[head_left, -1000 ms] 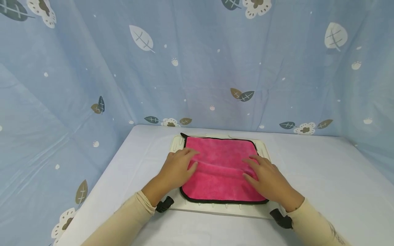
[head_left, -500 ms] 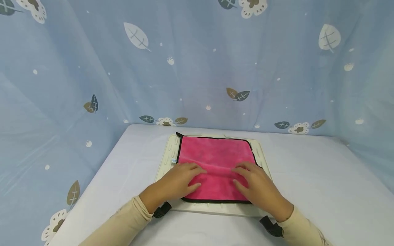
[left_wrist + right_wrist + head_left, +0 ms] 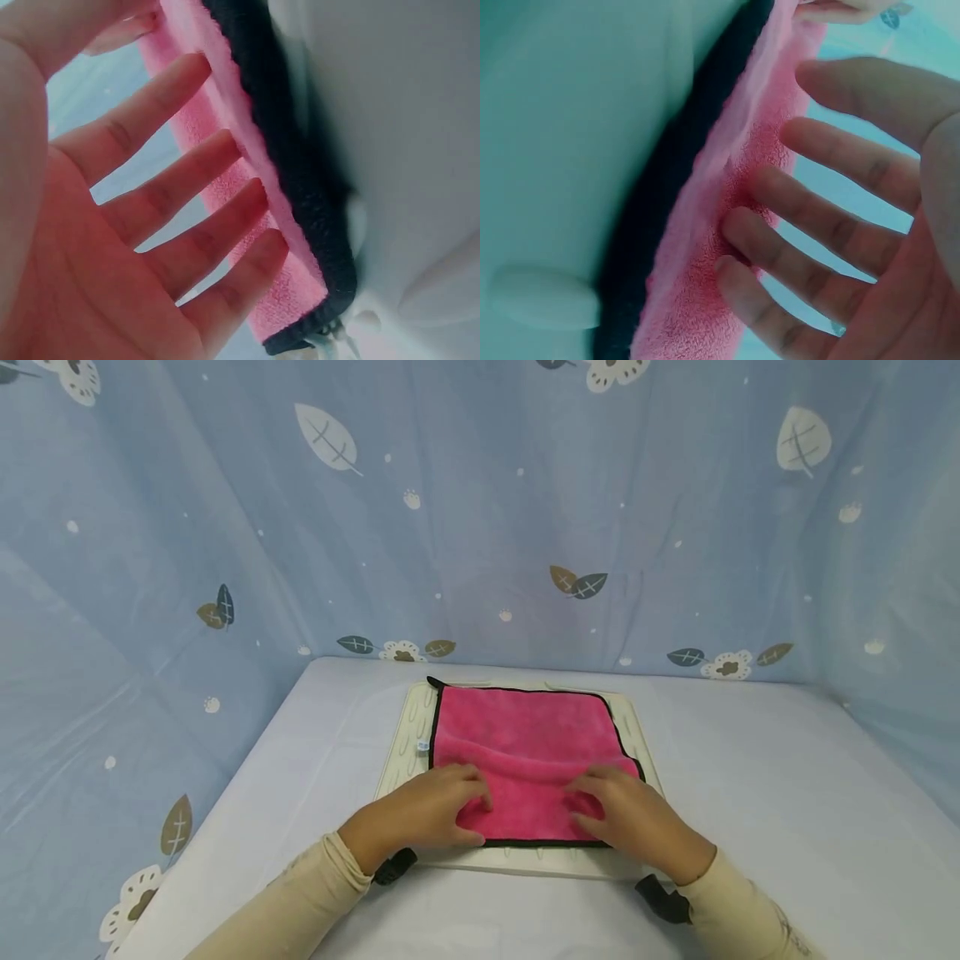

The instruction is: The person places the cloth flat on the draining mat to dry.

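A pink towel [image 3: 525,720] with black edging lies spread on an off-white ridged board [image 3: 408,752]. A raised fold crosses its middle, and a black loop sticks out at its far left corner. My left hand [image 3: 426,807] is over the near left part of the towel. In the left wrist view its fingers [image 3: 184,169] are spread and fairly straight, with their tips against the pink fabric. Over the near right part is my right hand [image 3: 633,817]. Its fingers [image 3: 810,195] are slightly bent and apart in the right wrist view, their tips at the towel; neither hand pinches it.
The board rests on a white-covered table [image 3: 750,793]. A blue curtain [image 3: 480,527] with leaf and flower prints hangs behind and at the sides. Black wrist-worn pieces [image 3: 663,899] sit below each wrist, close to the board's near edge.
Both hands have come nearer to the body, from the towel's middle fold to its near part. The right hand also shifted left early on. The towel's fold looks more curved.
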A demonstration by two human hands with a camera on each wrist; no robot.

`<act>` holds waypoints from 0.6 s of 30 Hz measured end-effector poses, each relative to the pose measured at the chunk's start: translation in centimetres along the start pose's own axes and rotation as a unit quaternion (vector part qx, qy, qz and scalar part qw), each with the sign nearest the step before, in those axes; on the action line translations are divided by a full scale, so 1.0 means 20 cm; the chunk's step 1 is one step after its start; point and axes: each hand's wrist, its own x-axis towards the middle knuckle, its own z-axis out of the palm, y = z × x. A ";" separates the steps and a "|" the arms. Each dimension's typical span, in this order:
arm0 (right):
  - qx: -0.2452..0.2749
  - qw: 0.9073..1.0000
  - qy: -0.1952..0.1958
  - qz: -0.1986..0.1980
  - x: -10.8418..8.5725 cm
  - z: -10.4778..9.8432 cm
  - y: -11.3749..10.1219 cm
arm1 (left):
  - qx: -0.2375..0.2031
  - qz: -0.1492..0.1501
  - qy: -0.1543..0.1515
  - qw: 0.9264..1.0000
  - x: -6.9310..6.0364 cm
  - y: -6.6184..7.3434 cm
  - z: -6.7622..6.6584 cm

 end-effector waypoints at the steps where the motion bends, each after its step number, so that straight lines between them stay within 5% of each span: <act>1: -0.003 1.000 -0.004 -0.005 0.00 0.00 0.00 | -0.005 0.000 -0.003 1.000 0.00 0.00 0.00; 18: -0.006 0.998 -0.056 -0.034 -0.02 0.01 0.02 | -0.006 0.022 -0.005 1.000 0.00 0.01 0.01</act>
